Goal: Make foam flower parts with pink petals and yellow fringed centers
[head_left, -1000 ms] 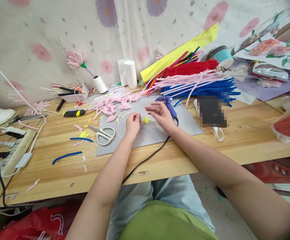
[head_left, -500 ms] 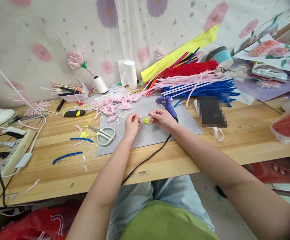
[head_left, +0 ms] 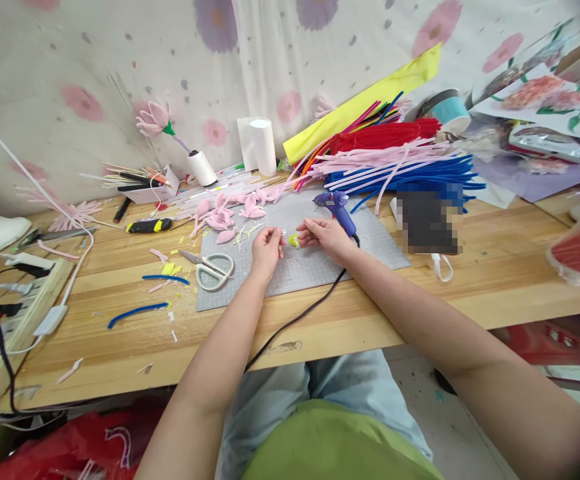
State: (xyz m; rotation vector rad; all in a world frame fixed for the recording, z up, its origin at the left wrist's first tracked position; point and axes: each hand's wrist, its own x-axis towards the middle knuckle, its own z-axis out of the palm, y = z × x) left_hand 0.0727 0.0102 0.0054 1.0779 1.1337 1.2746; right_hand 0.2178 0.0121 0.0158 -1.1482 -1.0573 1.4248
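Observation:
My left hand is closed in a pinch over the grey cutting mat. Short white flower stamens poke out past its fingertips. Facing it, my right hand has its fingertips drawn together at a small yellow-green flower centre, which has pale stamens on it. Its grip is partly hidden by the fingers. A purple glue gun lies just behind my right hand. Loose stamens and pink fuzzy petals lie left of and beyond my left hand.
Scissors lie at the mat's left edge, near blue pipe cleaner pieces. Bundled pipe cleaners fill the back right, with a blurred dark device before them. The glue gun's black cord crosses the front. A power strip stands left.
The fingers of my right hand have loosened and straightened slightly beside the yellow-green flower centre. My left hand keeps its pinch. The whole view has shifted a little.

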